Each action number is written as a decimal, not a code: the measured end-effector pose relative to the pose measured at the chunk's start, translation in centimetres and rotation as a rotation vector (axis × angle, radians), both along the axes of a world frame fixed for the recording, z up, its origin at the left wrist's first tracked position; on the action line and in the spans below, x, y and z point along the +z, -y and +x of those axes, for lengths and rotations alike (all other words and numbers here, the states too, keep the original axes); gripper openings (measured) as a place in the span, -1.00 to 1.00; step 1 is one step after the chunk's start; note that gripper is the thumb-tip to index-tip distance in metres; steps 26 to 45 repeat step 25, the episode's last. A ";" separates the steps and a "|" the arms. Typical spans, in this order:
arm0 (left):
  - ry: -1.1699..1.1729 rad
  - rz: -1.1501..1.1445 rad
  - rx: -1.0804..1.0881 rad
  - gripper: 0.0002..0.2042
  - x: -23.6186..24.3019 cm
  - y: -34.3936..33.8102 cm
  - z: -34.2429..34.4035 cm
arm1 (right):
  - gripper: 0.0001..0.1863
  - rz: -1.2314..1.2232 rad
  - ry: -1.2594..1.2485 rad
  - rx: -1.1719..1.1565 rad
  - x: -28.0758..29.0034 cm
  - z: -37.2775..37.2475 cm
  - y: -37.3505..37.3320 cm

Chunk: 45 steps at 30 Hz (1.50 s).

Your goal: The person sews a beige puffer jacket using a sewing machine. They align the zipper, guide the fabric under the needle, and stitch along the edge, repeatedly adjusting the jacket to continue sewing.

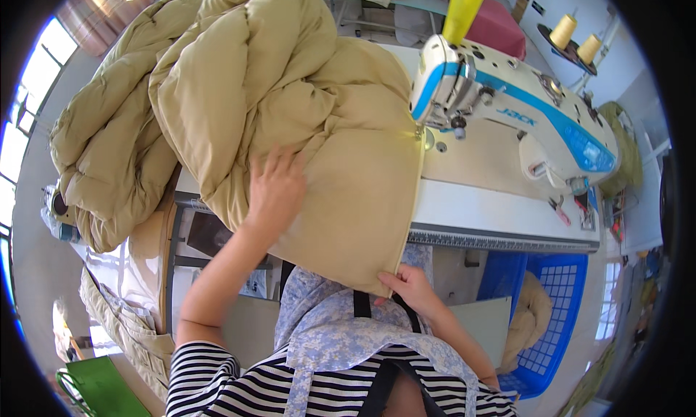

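Observation:
A large puffy khaki padded fabric point(355, 178) spreads over the sewing table and bunches up in thick folds to the left. Its straight right edge runs under the needle area of a white and blue sewing machine point(507, 91). My left hand point(278, 185) lies on the fabric with fingers spread, slightly blurred. At the near corner, my right hand point(409, 286) pinches the fabric's edge between thumb and fingers. A yellow light glows by the needle; the presser foot is mostly hidden behind the machine head.
Pink-handled snips point(559, 211) lie on the table's right end. A ruler strip point(500, 241) lines the front edge. Below right stands a blue plastic basket point(562, 323) with khaki pieces. Thread cones point(563, 32) sit behind the machine. A green bag point(109, 388) is at the lower left.

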<state>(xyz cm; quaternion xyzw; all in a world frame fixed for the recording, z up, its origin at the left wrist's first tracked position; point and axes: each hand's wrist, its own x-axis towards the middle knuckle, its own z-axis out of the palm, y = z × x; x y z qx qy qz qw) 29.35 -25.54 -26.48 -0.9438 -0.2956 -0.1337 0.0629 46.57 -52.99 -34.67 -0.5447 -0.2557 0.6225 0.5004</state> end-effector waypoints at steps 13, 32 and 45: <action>0.036 -0.575 -0.305 -0.67 1.2 6.7 9.8 | -0.71 0.436 0.902 -0.108 6.0 -0.9 -1.4; 0.320 -0.649 -0.107 -0.70 2.5 6.0 10.8 | -0.30 0.411 0.174 -0.473 2.4 3.6 -8.7; 0.320 -0.649 -0.107 -0.70 2.5 6.0 10.8 | -0.30 0.411 0.174 -0.473 2.4 3.6 -8.7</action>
